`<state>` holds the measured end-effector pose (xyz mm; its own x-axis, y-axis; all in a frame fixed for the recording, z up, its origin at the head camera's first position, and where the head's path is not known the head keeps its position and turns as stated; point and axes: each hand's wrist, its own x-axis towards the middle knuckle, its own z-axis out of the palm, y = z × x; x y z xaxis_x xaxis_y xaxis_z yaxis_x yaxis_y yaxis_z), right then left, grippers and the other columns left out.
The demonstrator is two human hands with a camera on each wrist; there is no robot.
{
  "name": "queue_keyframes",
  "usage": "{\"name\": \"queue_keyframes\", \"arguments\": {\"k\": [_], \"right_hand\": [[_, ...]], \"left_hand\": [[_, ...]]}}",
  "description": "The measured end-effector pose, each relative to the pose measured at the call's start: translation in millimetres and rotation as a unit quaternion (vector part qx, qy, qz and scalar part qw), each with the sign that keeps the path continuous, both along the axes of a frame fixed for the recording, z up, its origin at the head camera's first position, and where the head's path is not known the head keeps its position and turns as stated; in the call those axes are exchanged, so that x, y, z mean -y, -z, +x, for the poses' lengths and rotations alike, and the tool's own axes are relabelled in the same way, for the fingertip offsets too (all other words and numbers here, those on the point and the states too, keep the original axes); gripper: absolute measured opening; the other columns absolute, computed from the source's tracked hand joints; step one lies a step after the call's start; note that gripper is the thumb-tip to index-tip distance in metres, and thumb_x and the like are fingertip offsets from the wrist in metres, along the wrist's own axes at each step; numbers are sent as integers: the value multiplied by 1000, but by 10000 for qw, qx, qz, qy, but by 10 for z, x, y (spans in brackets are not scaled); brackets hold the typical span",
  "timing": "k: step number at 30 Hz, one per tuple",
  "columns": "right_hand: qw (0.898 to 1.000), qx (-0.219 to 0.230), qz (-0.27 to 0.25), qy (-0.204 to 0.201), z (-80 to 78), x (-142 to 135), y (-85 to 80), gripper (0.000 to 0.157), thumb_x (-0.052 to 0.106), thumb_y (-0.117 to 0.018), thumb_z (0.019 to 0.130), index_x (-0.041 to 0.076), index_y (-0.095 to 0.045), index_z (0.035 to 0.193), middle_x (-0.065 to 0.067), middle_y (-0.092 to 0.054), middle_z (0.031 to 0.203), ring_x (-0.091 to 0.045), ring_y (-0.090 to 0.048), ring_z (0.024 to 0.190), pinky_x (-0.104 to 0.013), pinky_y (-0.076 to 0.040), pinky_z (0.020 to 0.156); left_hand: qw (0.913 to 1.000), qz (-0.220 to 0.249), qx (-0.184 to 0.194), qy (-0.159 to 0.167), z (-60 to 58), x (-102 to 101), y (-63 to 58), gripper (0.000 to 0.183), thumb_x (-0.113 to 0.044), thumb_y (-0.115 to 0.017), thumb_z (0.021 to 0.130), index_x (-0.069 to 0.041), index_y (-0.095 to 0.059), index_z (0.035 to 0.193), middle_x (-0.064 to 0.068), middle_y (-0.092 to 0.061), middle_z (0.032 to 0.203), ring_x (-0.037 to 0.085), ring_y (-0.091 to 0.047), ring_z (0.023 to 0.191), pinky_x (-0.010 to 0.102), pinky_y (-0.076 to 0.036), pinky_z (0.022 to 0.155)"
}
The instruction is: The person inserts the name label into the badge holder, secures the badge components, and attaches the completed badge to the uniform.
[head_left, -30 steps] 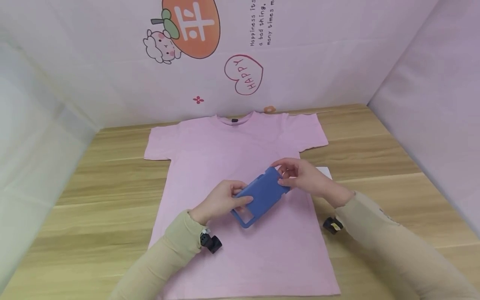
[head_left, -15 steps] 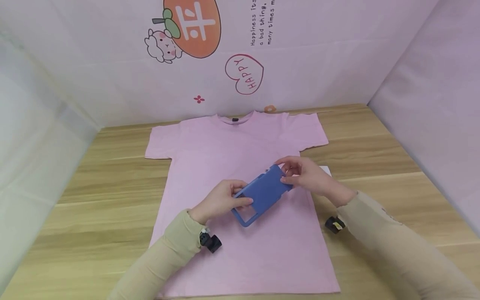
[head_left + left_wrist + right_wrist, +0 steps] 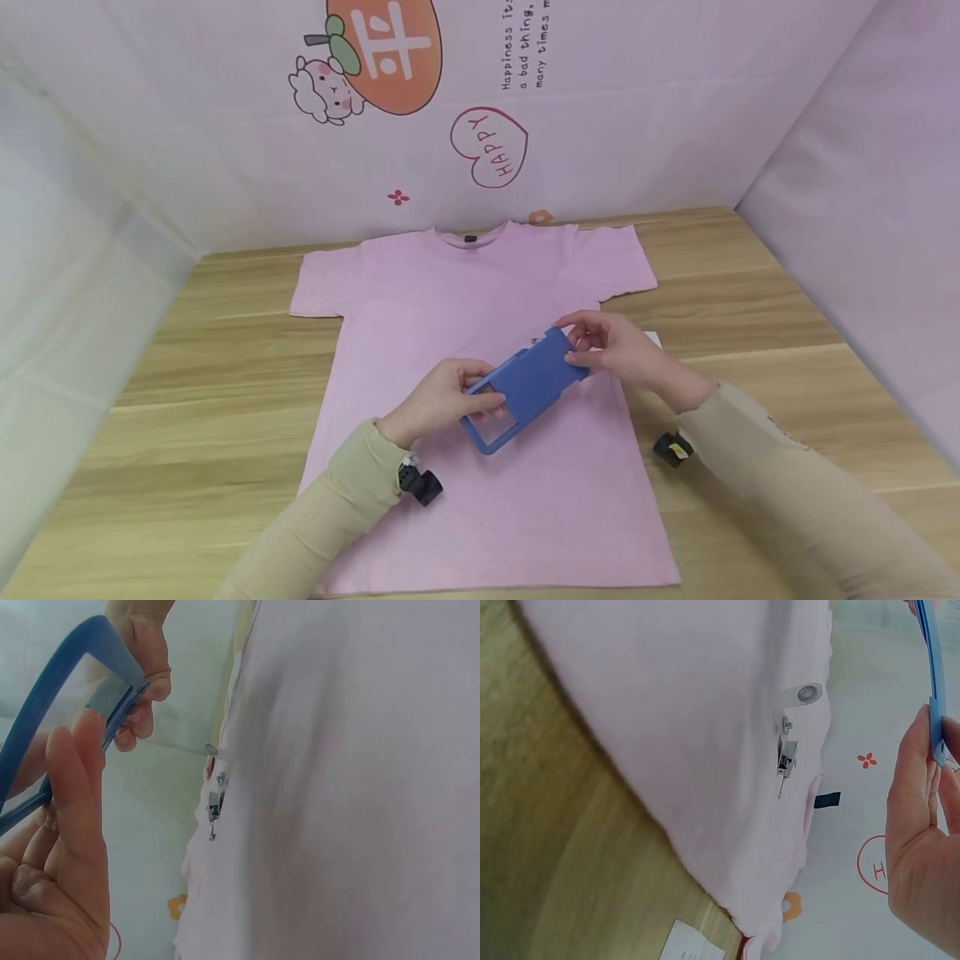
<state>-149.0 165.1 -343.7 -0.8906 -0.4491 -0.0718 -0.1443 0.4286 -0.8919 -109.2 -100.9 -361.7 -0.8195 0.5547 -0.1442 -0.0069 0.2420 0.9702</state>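
Note:
A blue card holder (image 3: 532, 382), a thin frame with a solid panel sitting part way out of it, is held tilted above the pink T-shirt (image 3: 480, 517). My left hand (image 3: 446, 402) pinches the frame's lower left end, thumb in front and fingers behind. Beside that thumb the frame shows an open window. At the upper right my right hand (image 3: 618, 352) pinches the panel's end between thumb and fingers. A small metal badge clip (image 3: 786, 754) with a clear snap strap appears against the shirt, behind the holder; it also shows in the left wrist view as a clip (image 3: 215, 804).
The T-shirt is spread out on a wooden table (image 3: 217, 367), its dark neck label (image 3: 470, 239) toward the printed cloth backdrop (image 3: 622, 150). A white card (image 3: 692, 943) with print lies on the wood by the shirt's right side. White cloth walls stand left and right.
My right hand has drawn the panel to the upper right, and the window at the frame's lower left has grown. The left hand stays nearly still. The clip has come into sight past the holder.

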Motion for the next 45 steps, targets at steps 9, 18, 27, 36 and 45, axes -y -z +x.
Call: {"name": "queue_keyframes", "arguments": {"k": [9,18,27,36,45], "right_hand": [[10000,-72,-18,-21,-1,-8,8,45,-4,-66,82,-3,-53,126,-10,-52,90,-6,-51,70,-22,-51,55],[9998,22,-175,45,-9,-26,26,46,-7,-65,81,-4,-53,125,-10,-51,90,-6,-52,70,-22,-51,55],[9996,16,-270,18,-7,-35,17,45,-7,-65,82,-5,-52,125,-10,-51,88,-6,-51,69,-21,-50,55],[9996,-119,-253,32,-5,-31,-12,45,-6,-66,81,-4,-53,124,-8,-53,85,-6,-52,66,-21,-51,55],[9991,-373,-188,34,38,-2,-47,44,-7,-66,80,-4,-54,123,-9,-54,82,-7,-52,65,-21,-49,53]], "left_hand": [[10000,5,-20,-2,-7,13,4,23,-3,-63,88,8,-62,109,21,-72,86,32,-70,79,34,-59,65],[10000,65,-26,32,-2,40,2,24,-2,-63,88,7,-62,110,21,-72,89,23,-71,76,34,-59,66],[9999,99,-108,19,-2,72,16,27,-1,-61,87,9,-61,112,23,-71,90,30,-70,78,36,-59,65],[9999,132,-74,-20,-11,86,0,30,0,-62,86,10,-61,114,23,-71,89,22,-71,73,38,-59,64],[9998,171,-39,-29,-4,126,15,32,-1,-65,85,9,-62,116,21,-72,87,15,-69,70,34,-59,63]]}}
